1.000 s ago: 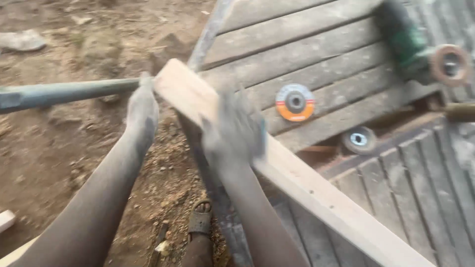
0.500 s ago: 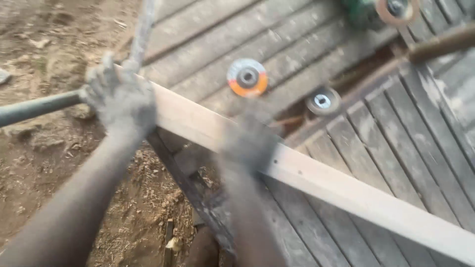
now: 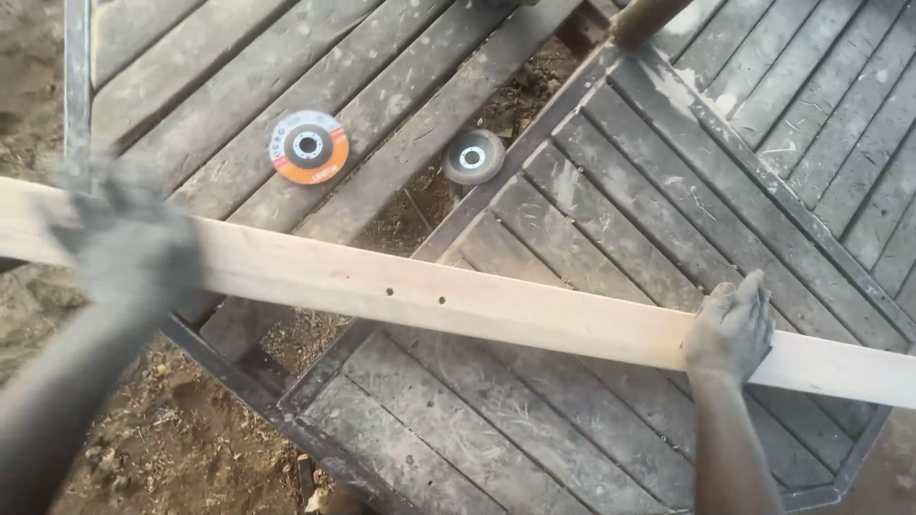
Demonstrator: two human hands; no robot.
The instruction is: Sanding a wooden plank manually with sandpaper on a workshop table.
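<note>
A long pale wooden plank point(image 3: 458, 300) lies across dark slatted wooden panels point(image 3: 611, 200), running from the left edge to the lower right. My left hand point(image 3: 124, 250), dusty and blurred, grips the plank near its left end. My right hand point(image 3: 731, 329), also dusty, is closed over the plank's near edge toward its right end. Two small holes show in the plank's middle.
An orange and black grinding disc point(image 3: 307, 146) lies on the slats behind the plank, with a grey worn disc point(image 3: 473, 156) to its right over a gap. Bare dirt ground point(image 3: 181, 439) lies at lower left. A round handle end point(image 3: 641, 17) shows at the top.
The plank has swung from a steep diagonal to nearly level across the view. My right hand has slid far right along it. The view has shifted over the panels.
</note>
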